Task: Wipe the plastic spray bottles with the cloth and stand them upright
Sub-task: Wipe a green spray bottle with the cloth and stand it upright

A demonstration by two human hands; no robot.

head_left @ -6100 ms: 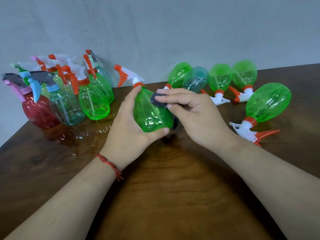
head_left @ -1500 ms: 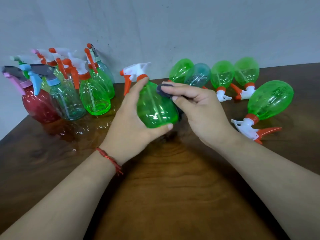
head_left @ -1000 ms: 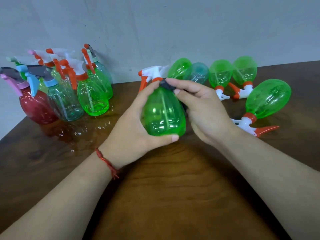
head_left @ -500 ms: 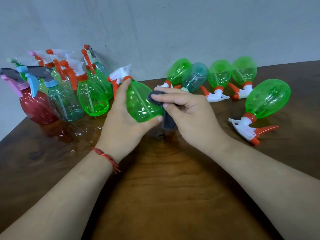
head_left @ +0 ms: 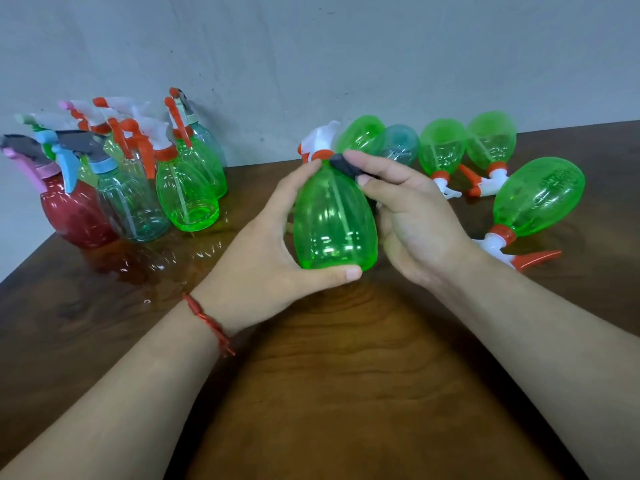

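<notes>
Head view: your left hand [head_left: 263,258] wraps the translucent green plastic spray bottle [head_left: 334,220] over the brown wooden table [head_left: 346,393]; your right hand [head_left: 412,216] pinches the dark cloth [head_left: 343,164] at its neck. Rub firmly round the shoulder.

Dark cloth [head_left: 346,166] mostly hidden under right grip [head_left: 412,216] fingers; only a wad shows at the neck of the held green spray bottle [head_left: 334,223], its 12 o'clock. Bottle's trigger mostly hidden and its far side covered by left grip [head_left: 263,258]. At 1 o'clock, spray heads of lying green bottle [head_left: 360,133] and teal bottle [head_left: 398,143] hidden behind the hands. At 10 o'clock, standing cluster [head_left: 131,174]: back row overlapped, count unclear, white heads blurred into the wall. Embossing on near green bottle [head_left: 540,199] at 3 o'clock too small to read. Left forearm [head_left: 121,393] and right forearm [head_left: 554,358] cut off by bottom edge; bench [head_left: 346,393] cut by left, right and bottom edges.
</notes>
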